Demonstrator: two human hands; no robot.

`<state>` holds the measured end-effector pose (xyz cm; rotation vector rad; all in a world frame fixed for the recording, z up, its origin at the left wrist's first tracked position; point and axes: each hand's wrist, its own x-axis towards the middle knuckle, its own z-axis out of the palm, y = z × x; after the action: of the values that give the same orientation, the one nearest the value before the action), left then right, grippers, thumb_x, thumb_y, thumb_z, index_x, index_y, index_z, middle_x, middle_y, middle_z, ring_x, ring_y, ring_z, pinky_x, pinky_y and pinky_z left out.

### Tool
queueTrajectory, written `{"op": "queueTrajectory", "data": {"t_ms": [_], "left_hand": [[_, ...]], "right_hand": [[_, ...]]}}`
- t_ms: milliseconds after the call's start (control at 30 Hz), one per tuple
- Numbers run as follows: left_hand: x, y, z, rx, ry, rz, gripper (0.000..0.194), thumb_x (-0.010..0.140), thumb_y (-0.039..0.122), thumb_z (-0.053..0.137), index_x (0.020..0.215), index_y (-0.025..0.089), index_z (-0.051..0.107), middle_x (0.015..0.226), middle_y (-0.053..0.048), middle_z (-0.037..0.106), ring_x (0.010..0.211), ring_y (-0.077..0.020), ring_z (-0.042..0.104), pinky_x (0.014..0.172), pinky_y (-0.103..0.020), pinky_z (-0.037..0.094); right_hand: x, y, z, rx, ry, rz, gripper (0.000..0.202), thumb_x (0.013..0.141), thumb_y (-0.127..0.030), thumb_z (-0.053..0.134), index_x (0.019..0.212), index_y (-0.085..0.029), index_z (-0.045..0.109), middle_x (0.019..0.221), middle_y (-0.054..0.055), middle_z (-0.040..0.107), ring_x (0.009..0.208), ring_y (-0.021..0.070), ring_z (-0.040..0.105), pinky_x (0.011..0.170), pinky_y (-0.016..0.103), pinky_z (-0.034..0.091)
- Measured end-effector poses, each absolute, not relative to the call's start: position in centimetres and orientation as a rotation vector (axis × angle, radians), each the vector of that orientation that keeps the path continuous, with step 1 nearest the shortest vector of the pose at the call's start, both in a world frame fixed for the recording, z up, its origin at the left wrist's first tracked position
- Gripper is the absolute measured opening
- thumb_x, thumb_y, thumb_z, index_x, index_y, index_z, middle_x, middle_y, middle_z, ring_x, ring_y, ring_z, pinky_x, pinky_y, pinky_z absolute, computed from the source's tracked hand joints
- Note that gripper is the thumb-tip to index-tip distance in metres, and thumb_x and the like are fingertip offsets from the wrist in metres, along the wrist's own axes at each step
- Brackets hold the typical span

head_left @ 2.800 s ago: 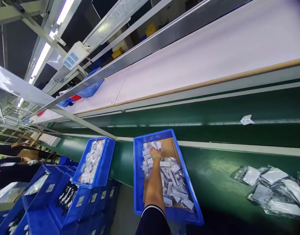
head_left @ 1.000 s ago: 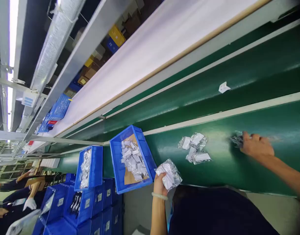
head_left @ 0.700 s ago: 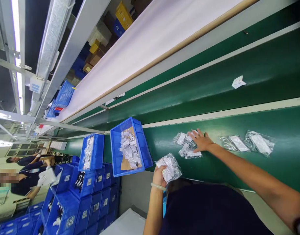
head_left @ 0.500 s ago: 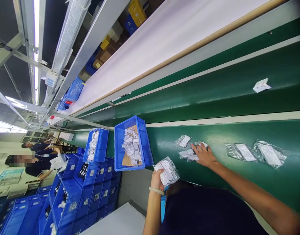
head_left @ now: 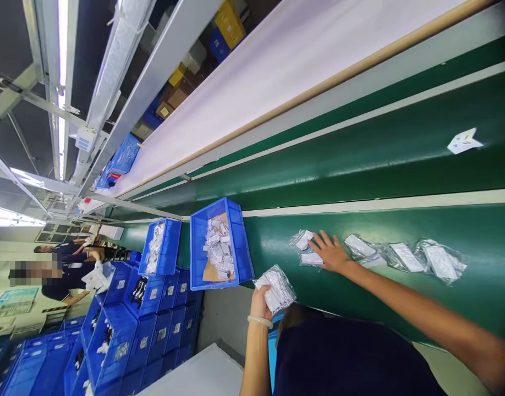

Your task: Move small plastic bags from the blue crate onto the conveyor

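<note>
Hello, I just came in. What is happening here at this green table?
A person stands at a green work surface beside a conveyor. The left hand grips a bundle of clear plastic packets near the table edge. The right hand lies flat on two loose packets on the surface; more packets in a row lie further right. A blue bin with more such packets sits at the left end. Other people work in the far background.
</note>
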<state>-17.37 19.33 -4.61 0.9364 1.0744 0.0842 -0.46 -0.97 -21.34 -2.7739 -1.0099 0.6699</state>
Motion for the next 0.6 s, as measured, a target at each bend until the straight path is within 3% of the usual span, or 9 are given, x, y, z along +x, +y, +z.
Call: {"op": "queueTrajectory", "data": {"t_ms": [67, 133, 300, 367, 467, 533, 600], "left_hand": [[-17.5, 19.4, -4.6, 0.934, 1.057, 0.114, 0.055, 0.052, 0.019, 0.079, 0.103, 0.013, 0.062, 0.097, -0.012, 0.074, 0.093, -0.0325, 0.072, 0.104, -0.052, 0.054], [-17.9, 19.5, -4.5, 0.924, 1.052, 0.145, 0.058, 0.055, 0.019, 0.078, 0.11, 0.013, 0.061, 0.099, -0.013, 0.074, 0.097, -0.0333, 0.072, 0.105, -0.053, 0.053], [-19.3, 20.4, -4.9, 0.868, 1.083, 0.18, 0.054, 0.059, 0.021, 0.077, 0.11, 0.013, 0.063, 0.102, -0.015, 0.074, 0.099, -0.034, 0.071, 0.104, -0.052, 0.054], [-19.2, 20.8, -5.1, 0.868, 1.1, 0.2, 0.05, 0.057, 0.02, 0.077, 0.105, 0.013, 0.064, 0.103, -0.015, 0.074, 0.097, -0.0324, 0.072, 0.1, -0.049, 0.056], [-17.4, 20.7, -5.0, 0.907, 1.097, 0.19, 0.051, 0.055, 0.019, 0.077, 0.104, 0.013, 0.066, 0.105, -0.013, 0.074, 0.096, -0.0286, 0.071, 0.093, -0.042, 0.058], [-15.2, 20.2, -5.1, 0.953, 1.048, 0.142, 0.052, 0.054, 0.019, 0.077, 0.105, 0.013, 0.067, 0.105, -0.011, 0.074, 0.096, -0.0266, 0.071, 0.092, -0.04, 0.058], [-12.5, 19.1, -5.5, 1.014, 0.996, 0.081, 0.051, 0.054, 0.02, 0.077, 0.103, 0.014, 0.067, 0.102, -0.01, 0.074, 0.094, -0.0254, 0.07, 0.092, -0.039, 0.057]], "right_hand": [[0.2, 2.9, -21.7, -2.715, -1.093, 0.764, 0.113, 0.064, -0.024, 0.089, 0.161, -0.028, 0.03, 0.168, 0.011, 0.01, 0.154, 0.0408, 0.003, 0.121, 0.068, 0.018], [0.7, 5.3, -22.3, -2.688, -1.11, 0.832, 0.114, 0.057, -0.014, 0.09, 0.157, -0.029, 0.038, 0.166, 0.012, 0.018, 0.153, 0.0413, 0.007, 0.119, 0.07, 0.02], [0.6, 2.5, -23.1, -2.765, -0.956, 0.74, 0.057, 0.087, -0.005, 0.048, 0.14, -0.021, 0.061, 0.149, 0.017, 0.049, 0.143, 0.0417, 0.035, 0.112, 0.066, 0.032], [-0.4, -0.5, -22.9, -2.824, -0.865, 0.66, 0.057, 0.091, -0.005, 0.035, 0.141, -0.013, 0.059, 0.148, 0.023, 0.047, 0.143, 0.042, 0.035, 0.114, 0.066, 0.027], [-4.0, -4.2, -21.7, -2.848, -0.824, 0.648, 0.063, 0.091, -0.005, 0.032, 0.153, -0.003, 0.041, 0.155, 0.03, 0.033, 0.149, 0.0431, 0.023, 0.121, 0.062, 0.017], [-7.5, -5.5, -20.8, -2.749, -0.918, 0.753, 0.066, 0.092, -0.01, 0.039, 0.158, -0.008, 0.035, 0.158, 0.025, 0.032, 0.15, 0.0404, 0.024, 0.123, 0.055, 0.023], [-10.9, -6.0, -20.2, -2.581, -1.047, 0.918, 0.065, 0.091, -0.019, 0.052, 0.156, -0.015, 0.042, 0.156, 0.016, 0.04, 0.147, 0.0338, 0.032, 0.122, 0.044, 0.032]]}}
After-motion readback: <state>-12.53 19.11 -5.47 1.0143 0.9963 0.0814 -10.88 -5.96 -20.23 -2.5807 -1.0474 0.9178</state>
